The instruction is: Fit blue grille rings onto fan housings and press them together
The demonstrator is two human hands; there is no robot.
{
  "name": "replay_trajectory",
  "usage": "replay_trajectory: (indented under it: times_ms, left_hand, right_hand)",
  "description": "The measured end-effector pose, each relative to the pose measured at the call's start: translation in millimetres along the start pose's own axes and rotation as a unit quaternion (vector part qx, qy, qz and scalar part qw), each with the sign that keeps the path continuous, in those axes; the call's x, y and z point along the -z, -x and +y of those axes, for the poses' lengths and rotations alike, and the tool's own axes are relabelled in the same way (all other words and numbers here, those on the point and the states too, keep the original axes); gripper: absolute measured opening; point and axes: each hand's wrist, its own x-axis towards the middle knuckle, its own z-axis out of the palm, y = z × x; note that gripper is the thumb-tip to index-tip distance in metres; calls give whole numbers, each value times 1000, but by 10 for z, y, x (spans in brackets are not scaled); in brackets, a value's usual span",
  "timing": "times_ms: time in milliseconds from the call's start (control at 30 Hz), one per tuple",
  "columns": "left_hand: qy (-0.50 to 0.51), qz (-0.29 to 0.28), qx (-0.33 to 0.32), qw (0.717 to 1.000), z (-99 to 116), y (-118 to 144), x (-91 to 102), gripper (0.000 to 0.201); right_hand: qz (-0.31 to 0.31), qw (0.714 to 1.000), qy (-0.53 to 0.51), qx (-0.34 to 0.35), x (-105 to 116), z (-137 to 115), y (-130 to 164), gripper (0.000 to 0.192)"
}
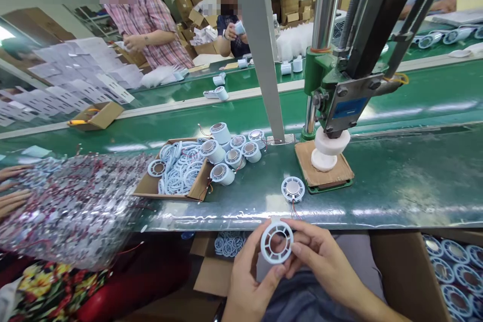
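A round light-blue plastic housing with a spoked rim [276,242] is held up just in front of the bench edge. My left hand [249,274] wraps round its left side, thumb below and fingers behind. From the right, the thumb and fingers of my right hand [315,251] close on the same housing. Its middle looks hollow, with skin showing through. On the bench just beyond my hands lies a spoked light-blue ring with a silver disc [293,189] in its centre and thin red wires trailing toward me.
A green hand press [332,85] with a white pad stands over a cardboard-topped base [324,163]. Left are several assembled housings [222,173], a carton of blue rings [206,192] and a heap of wired parts [79,196] beside another person's hands [13,193]. A box of discs [455,271] sits lower right.
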Motion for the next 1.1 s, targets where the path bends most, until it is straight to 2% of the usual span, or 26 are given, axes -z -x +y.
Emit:
replay_trajectory:
  times_ms: [200,300,500,667,800,867,967,1100]
  left_hand:
    - [-4,-47,-41,998,-63,-36,106,69]
    - [24,-51,-45,997,-101,-62,118,68]
    - [38,-101,-34,994,-120,-112,127,66]
    - [76,-109,1,991,-113,-110,113,75]
    - [78,-98,-7,992,-126,-87,114,73]
    - [56,-90,-20,994,-137,-73,133,71]
    - [-28,-66,-64,995,-159,-44,186,70]
    - [-144,-30,-148,978,-149,-10,246,68]
  right_hand:
    - [-44,996,-71,12,18,-1,30,47]
    - [-41,996,-83,-2,12,-20,41,44]
    - [-28,996,-85,-13,12,-42,56,46]
    - [-37,996,-81,-15,9,-50,60,43]
    - [-45,995,-83,-7,18,-35,50,45]
    - [-48,996,-76,-2,26,-24,48,47]
    - [-46,997,-57,-4,39,-13,54,49]
    - [-44,998,-50,-1,49,-10,73,42]
